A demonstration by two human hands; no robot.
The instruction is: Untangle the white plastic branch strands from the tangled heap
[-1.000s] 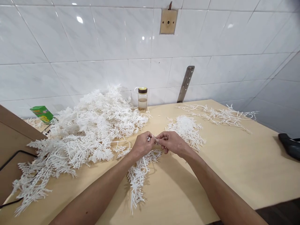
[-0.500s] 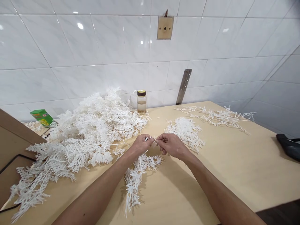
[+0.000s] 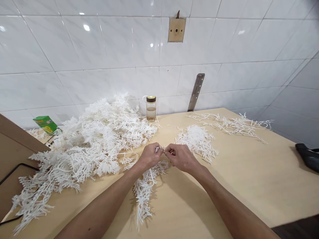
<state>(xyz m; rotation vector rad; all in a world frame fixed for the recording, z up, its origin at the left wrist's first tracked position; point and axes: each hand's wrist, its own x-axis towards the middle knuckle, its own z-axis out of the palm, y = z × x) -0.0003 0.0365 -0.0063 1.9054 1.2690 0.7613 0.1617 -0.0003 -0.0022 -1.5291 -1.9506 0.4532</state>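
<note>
My left hand [image 3: 151, 155] is closed on a white branching strand [image 3: 144, 196], which hangs below it toward the near side of the table. Fingertips of my right hand [image 3: 179, 156] pinch the small white tip of the strand, close beside the left fingertips. Left of my hands lies a large heap of white branching strands [image 3: 99, 136]. Just behind my right hand is a smaller pile of short white pieces [image 3: 195, 139]. Thin bare white stems [image 3: 231, 125] lie spread at the back right of the table.
A lidded bottle with liquid [image 3: 151, 111] stands at the back of the wooden table [image 3: 254, 176]. A green box [image 3: 45, 124] and a brown carton [image 3: 17, 159] with a black cable are at left. A metal bracket [image 3: 196, 92] leans by the wall; a black object [image 3: 307, 157] is far right.
The hanging strand has shifted slightly right and swung under my left hand. My right hand has turned a little and its lower fingers have curled in. The view has moved slightly.
</note>
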